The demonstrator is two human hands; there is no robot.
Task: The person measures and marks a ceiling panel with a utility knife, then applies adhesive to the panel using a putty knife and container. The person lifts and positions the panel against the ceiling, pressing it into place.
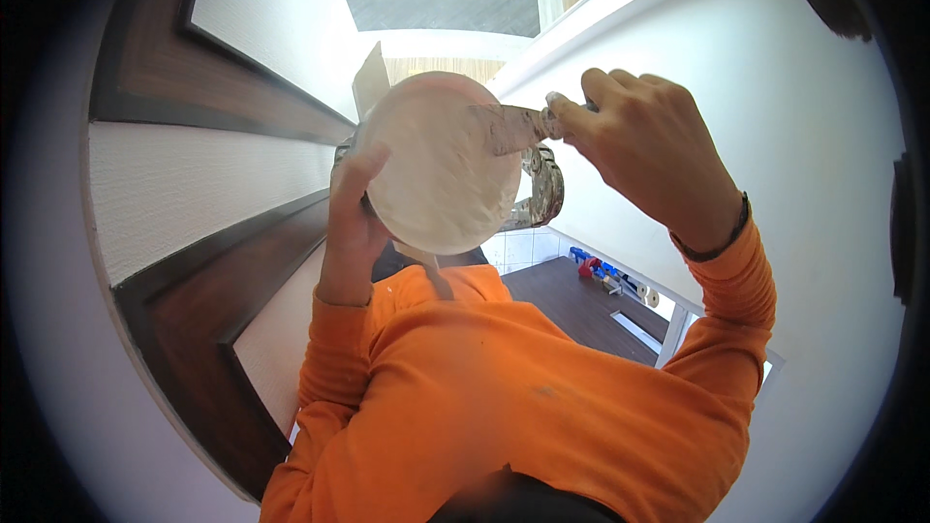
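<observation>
a white wall [814, 174] fills the right of the frame, and panelling with dark brown trim [218, 320] curves along the left. between them, at lower middle, is the person's orange top [542, 387]. a round pale piece [441, 174] sits just above centre, its face toward the camera. the right hand [659, 140], raised at upper right with the elbow bent, is wrapped around a handle, the wall behind it. the left hand [356, 203], well apart from it, grips the piece's left rim, thumb over the edge, other fingers mostly hidden; in the frame, trim runs right up beside it. the stained scraper [513, 129] spans the gap, its blade over the piece's upper right edge.
</observation>
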